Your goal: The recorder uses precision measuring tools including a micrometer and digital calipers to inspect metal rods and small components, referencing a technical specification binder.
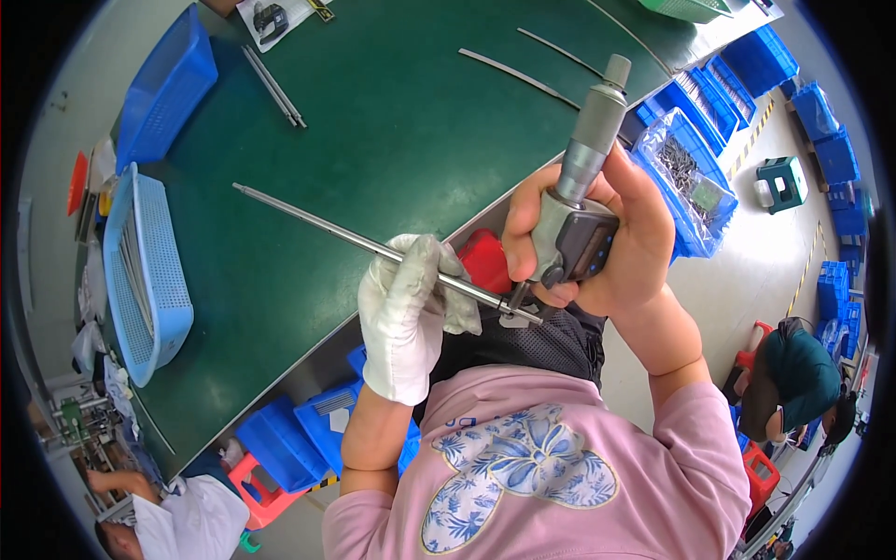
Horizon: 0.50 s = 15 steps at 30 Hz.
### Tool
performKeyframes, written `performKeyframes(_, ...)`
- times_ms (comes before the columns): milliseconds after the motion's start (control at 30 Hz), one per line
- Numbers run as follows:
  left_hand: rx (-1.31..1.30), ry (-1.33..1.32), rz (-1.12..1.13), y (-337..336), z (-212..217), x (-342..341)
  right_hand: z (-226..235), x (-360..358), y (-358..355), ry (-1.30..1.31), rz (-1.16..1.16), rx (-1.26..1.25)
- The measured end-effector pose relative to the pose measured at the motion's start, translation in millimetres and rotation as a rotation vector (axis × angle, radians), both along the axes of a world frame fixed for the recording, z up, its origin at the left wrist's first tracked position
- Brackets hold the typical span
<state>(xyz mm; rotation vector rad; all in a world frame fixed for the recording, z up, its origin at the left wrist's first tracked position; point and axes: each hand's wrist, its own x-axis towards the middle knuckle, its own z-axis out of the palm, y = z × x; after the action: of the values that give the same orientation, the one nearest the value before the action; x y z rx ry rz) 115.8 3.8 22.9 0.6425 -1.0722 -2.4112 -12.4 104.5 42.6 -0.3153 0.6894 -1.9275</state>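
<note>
Along the green table's [373,121] left side: light-blue basket [175,303], long thin rods inside, probably kept together for easy reach. Blue basket [168,89] at the table's far left, contents not visible. Loose rods [271,86] on the table right of that, side by side, maybe set apart from the basketed ones. Held rod [322,224] slants over the table, one end past its near edge. Left hand [401,313], white glove, fingers closed round this rod toward that end, likely to steady it; glove probably protects the metal or skin. Red thing [483,259] just off the table's near edge, partly hidden. Thin strips [518,72] on the table's far right part. Right hand [639,247], bare, wrapped round a micrometer [586,154] off the table's near edge, likely bare for finer feel. Micrometer's measuring end is at the rod's near end; can't tell if touching. Right of the table: blue bin [693,245], bagged dark parts.
</note>
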Motion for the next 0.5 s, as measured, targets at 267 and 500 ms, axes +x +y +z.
performKeyframes(267,-0.052,-0.064,0.043,3.6,-1.0,-0.6,-3.1,-5.3,1.7,0.059,0.148,0.05)
performKeyframes(500,-0.094,-0.148,0.073,4.9,2.1,-4.3,0.0,-4.1,0.0,0.055,0.081,0.132)
